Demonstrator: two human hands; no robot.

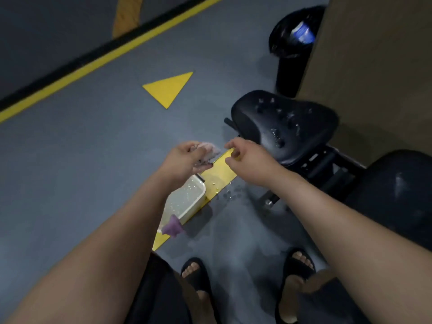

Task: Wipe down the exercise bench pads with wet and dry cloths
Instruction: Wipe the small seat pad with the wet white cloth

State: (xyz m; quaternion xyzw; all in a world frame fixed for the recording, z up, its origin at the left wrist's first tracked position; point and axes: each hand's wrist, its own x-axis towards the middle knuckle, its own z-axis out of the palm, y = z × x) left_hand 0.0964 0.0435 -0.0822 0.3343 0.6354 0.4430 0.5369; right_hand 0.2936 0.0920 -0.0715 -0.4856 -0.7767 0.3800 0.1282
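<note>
My left hand [187,160] has its grip closed round a bunched pale pink wet cloth [210,149], held in the air above the grey floor [93,160] and near the black padded bench seat [292,127], which shows water beads. My right hand [247,160] is just beside the cloth, fingers loosely curled, grip holding nothing visible. Assessment: the cloth is soft, limp, light and probably dripping, so a full handful is the best hold. A purple cloth [173,226] drapes over the white plastic water tub [194,210].

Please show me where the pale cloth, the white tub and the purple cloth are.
pale cloth [208,151], head view, bunched end
white tub [199,203], head view, right rim
purple cloth [172,227], head view, its middle
</note>
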